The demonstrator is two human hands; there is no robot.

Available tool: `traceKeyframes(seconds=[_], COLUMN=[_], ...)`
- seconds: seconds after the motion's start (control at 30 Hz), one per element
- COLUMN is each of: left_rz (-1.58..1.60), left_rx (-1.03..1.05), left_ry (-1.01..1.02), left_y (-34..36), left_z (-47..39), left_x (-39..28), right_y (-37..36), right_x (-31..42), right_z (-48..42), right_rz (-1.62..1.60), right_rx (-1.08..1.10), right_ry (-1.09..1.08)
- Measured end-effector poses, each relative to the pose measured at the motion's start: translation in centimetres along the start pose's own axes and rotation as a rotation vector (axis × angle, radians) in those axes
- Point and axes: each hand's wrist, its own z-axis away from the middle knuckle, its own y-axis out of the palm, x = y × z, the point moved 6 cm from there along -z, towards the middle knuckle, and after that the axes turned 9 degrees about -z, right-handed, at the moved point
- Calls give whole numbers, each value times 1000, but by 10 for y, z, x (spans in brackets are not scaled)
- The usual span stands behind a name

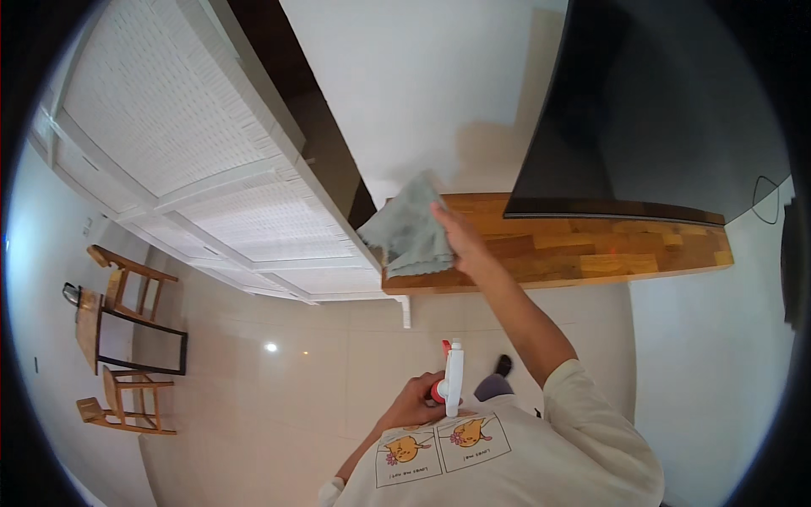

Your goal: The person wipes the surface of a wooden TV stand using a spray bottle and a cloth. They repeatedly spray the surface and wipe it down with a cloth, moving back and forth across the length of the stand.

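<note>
My right hand (461,239) grips a grey-green cloth (408,231) with a wavy edge. The cloth is spread over the left end of a wooden wall shelf (557,250), beside a white woven-panel screen (272,196). Close to my chest, my left hand (418,400) holds a spray bottle (452,383) by its neck. Its white spray head and red trigger point away from me; the bottle's body is hidden below the head and hand.
A large dark television (633,127) stands over the shelf's right part, against the white wall (431,82). A thin black cable (765,199) hangs at the right. Far left are a table (89,329) and wooden chairs (140,285) on the glossy tiled floor (285,380).
</note>
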Motion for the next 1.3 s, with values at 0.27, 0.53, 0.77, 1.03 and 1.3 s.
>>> traceKeyframes(seconds=[0.27, 0.53, 0.77, 1.03, 1.3], left_rz=[-50, -8, -43, -19, -13], left_rx=[35, 98, 71, -94, 20], left_ry=[19, 97, 133, 6, 107], left_y=[16, 41, 23, -7, 1], left_z=[-29, -58, -54, -12, -18], left_x=[-7, -20, -13, 37, 10], right_y=[-39, -66, -251, -28, -37], right_x=[9, 0, 79, -24, -10], right_z=[22, 13, 43, -28, 14], right_rz=[1903, 1686, 2067, 1531, 1610], right_rx=[-74, 44, -602, -216, 64], right_ry=[-411, -655, -438, -539, -472])
